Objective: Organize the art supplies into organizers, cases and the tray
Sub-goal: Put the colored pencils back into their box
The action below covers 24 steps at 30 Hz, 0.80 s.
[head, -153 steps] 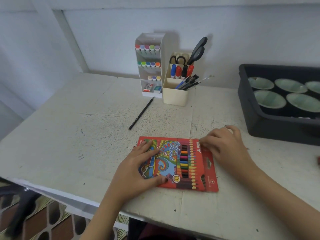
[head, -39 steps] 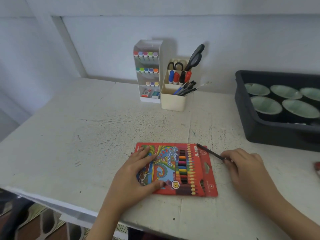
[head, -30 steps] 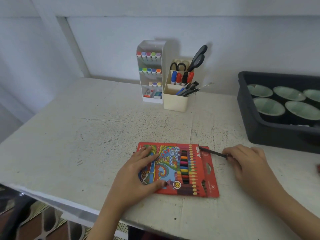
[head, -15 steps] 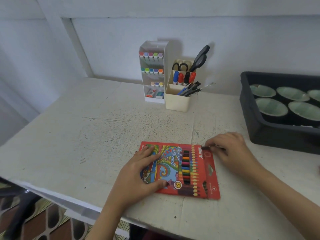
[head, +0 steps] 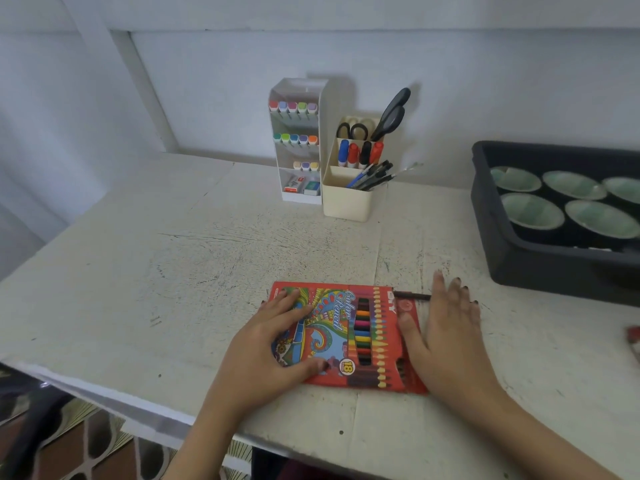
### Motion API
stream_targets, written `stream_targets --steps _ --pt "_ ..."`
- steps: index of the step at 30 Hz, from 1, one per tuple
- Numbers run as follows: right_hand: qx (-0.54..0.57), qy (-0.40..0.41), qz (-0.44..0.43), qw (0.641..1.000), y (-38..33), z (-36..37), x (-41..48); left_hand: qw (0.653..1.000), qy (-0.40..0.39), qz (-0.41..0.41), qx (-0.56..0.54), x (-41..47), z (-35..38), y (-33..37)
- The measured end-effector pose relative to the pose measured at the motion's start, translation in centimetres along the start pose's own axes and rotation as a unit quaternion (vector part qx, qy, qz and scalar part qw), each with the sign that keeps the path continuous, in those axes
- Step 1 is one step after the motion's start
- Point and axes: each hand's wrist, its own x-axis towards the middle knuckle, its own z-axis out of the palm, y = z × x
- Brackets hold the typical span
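Your colour-pencil box (head: 349, 327) lay flat near the worktop's (head: 173, 289) six o'clock edge. It was red card with a swirled multicolour print, a window on a rainbow row of pencils and an "18" badge. Your left hand (head: 273, 344) pressed its nine o'clock half, fingers (head: 289, 301) straight and spread. Your right hand (head: 446, 327) lay flat at three o'clock, fingers released, against a dark pencil (head: 412, 295) jutting from the one o'clock corner.

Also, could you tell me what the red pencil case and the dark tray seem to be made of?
Red pencil case: likely thin card, printed and faintly glossy; it lies flat with a creased flap. Dark tray: probably moulded plastic, matte; rounded rim, uniform grey walls.
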Motion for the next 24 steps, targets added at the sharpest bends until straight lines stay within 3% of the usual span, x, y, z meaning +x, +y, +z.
stream_targets --steps 5,9,12,15,24 --pt "0.088 -0.023 -0.063 0.994 -0.9 0.1 0.4 1.000 -0.004 0.000 0.002 0.0 -0.1 0.2" --pt "0.089 -0.047 -0.101 0.990 -0.9 0.1 0.4 1.000 0.000 0.000 0.010 -0.1 -0.1 0.2" --pt "0.004 0.010 -0.034 0.999 -0.6 0.2 0.1 1.000 -0.001 0.000 0.010 -0.1 0.0 0.3" --pt "-0.014 0.004 0.051 0.999 -0.4 -0.2 -0.1 1.000 0.000 -0.002 0.007 -0.2 -0.1 0.3" --pt "0.066 -0.011 -0.016 0.998 -1.2 0.4 0.2 1.000 -0.001 -0.008 0.010 -0.2 0.0 0.6"
